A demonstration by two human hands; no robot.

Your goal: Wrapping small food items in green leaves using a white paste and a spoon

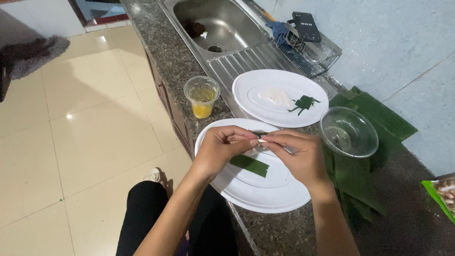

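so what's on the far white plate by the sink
On the far white plate lie a pale white lump and a small folded green leaf piece, side by side. Nothing covers the plate except the rim of the clear bowl, which overlaps its near right edge.

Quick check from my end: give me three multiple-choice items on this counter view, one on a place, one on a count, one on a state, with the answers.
1. Where does the plastic cup stand?
A. in the sink
B. on the counter left of the far plate
C. on the near plate

2. How many white plates are on the counter?
A. one
B. two
C. four

3. What are the hands doing?
A. resting flat on the counter
B. lifting the glass bowl
C. pinching a small piece together over the near plate

Answers:
1 B, the cup sits on the granite beside the far plate.
2 B, the near plate and the far one.
3 C, left hand and right hand meet fingertip to fingertip; the glass bowl stands untouched.
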